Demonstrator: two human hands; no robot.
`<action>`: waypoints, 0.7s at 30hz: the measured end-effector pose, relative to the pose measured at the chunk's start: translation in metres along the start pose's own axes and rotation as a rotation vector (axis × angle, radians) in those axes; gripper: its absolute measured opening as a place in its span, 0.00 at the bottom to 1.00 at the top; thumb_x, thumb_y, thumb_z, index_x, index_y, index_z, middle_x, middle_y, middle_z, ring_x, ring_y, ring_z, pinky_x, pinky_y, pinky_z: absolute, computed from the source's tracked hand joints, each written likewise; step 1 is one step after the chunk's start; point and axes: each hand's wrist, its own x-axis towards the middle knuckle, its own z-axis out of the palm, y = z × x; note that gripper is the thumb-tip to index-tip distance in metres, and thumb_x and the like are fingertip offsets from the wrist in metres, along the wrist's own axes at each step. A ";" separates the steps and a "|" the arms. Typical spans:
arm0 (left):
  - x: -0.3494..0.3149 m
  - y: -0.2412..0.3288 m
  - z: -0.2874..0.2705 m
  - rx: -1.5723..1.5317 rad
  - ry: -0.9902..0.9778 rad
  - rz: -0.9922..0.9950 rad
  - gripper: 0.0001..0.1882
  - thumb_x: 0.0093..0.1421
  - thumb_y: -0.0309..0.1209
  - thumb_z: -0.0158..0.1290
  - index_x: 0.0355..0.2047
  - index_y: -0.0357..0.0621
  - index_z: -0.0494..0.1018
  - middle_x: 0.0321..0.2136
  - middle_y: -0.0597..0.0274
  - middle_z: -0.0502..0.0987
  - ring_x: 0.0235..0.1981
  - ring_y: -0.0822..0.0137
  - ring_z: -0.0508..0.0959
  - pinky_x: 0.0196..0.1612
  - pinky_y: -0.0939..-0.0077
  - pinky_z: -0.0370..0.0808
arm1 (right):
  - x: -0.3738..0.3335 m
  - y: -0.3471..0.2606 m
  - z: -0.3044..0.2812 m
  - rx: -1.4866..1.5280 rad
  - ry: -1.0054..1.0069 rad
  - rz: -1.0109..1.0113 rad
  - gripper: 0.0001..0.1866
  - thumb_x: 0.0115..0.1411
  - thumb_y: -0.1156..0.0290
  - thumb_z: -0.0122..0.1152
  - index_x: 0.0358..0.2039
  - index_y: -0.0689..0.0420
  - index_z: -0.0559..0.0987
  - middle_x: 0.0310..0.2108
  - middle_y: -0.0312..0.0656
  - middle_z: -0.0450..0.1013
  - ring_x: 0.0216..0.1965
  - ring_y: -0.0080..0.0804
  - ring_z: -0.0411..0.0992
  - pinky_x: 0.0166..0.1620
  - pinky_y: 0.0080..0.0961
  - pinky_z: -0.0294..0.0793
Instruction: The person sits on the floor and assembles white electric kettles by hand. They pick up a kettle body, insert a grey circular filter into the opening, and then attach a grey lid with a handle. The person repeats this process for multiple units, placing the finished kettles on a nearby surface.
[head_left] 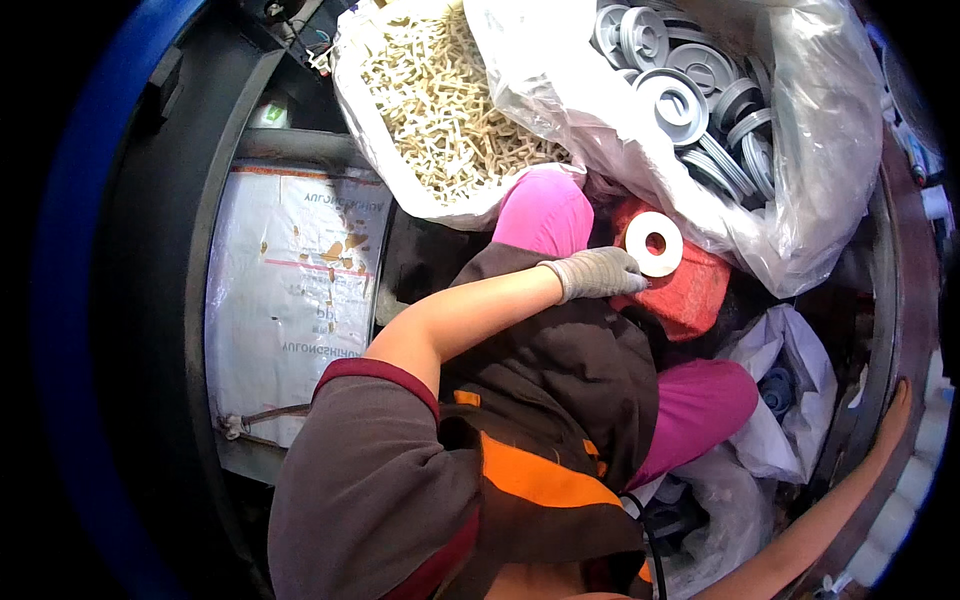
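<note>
My left hand (603,273), in a grey knit glove, is closed at the lower left edge of a flat white ring (654,244). Through the ring's round hole shows the red block (690,295) beneath it, between my knees. My right arm stretches out to the far right. Only a little of my right hand (902,398) shows there, by the brown curved edge (915,300); its fingers are hidden. Beyond the left hand stand a white sack (440,208) full of small beige pieces and a clear plastic bag (825,200) holding several grey round lids (703,68).
Left of me lies a printed white sack (290,260) with brown stains, inside a dark metal frame (225,130). By my right knee is a white bag (800,400) with a blue-grey part. Another clear bag (730,510) lies nearer. White cylindrical pieces (915,480) line the right rim.
</note>
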 end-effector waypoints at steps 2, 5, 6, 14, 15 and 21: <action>0.002 -0.005 0.005 -0.020 -0.004 0.010 0.22 0.54 0.46 0.47 0.34 0.37 0.75 0.30 0.45 0.77 0.35 0.51 0.77 0.41 0.64 0.71 | 0.002 0.001 0.000 0.024 -0.004 0.005 0.28 0.65 0.52 0.39 0.58 0.59 0.65 0.58 0.48 0.63 0.59 0.42 0.59 0.60 0.30 0.55; 0.011 -0.010 0.011 0.016 0.014 0.083 0.22 0.54 0.45 0.47 0.34 0.37 0.75 0.31 0.44 0.77 0.36 0.49 0.77 0.42 0.62 0.70 | 0.007 0.017 -0.003 0.040 0.009 -0.003 0.28 0.65 0.52 0.40 0.57 0.59 0.66 0.57 0.48 0.64 0.58 0.43 0.60 0.60 0.30 0.56; 0.012 -0.010 0.011 0.027 -0.004 0.072 0.22 0.54 0.45 0.47 0.34 0.37 0.75 0.31 0.44 0.77 0.36 0.49 0.77 0.43 0.62 0.70 | 0.008 0.015 -0.004 0.023 0.004 -0.006 0.28 0.65 0.51 0.40 0.57 0.59 0.66 0.57 0.48 0.64 0.58 0.43 0.61 0.59 0.30 0.56; 0.016 -0.010 0.014 0.053 0.020 0.065 0.20 0.54 0.45 0.48 0.34 0.39 0.76 0.32 0.45 0.77 0.37 0.50 0.77 0.44 0.63 0.70 | 0.009 0.024 -0.003 0.072 -0.018 0.013 0.30 0.64 0.49 0.41 0.57 0.59 0.66 0.56 0.50 0.64 0.57 0.44 0.61 0.59 0.30 0.56; 0.015 -0.010 0.013 0.059 0.023 0.065 0.20 0.53 0.44 0.48 0.34 0.39 0.76 0.32 0.45 0.77 0.37 0.50 0.77 0.43 0.63 0.70 | 0.009 0.025 -0.003 0.077 -0.023 0.014 0.30 0.64 0.49 0.41 0.57 0.59 0.66 0.56 0.50 0.64 0.57 0.44 0.61 0.59 0.30 0.56; 0.013 -0.011 0.012 0.069 0.077 0.190 0.16 0.54 0.40 0.48 0.30 0.39 0.76 0.29 0.49 0.78 0.34 0.54 0.77 0.41 0.67 0.71 | 0.011 0.014 0.001 0.051 -0.015 0.008 0.31 0.64 0.48 0.41 0.57 0.60 0.66 0.56 0.51 0.63 0.57 0.45 0.61 0.59 0.32 0.57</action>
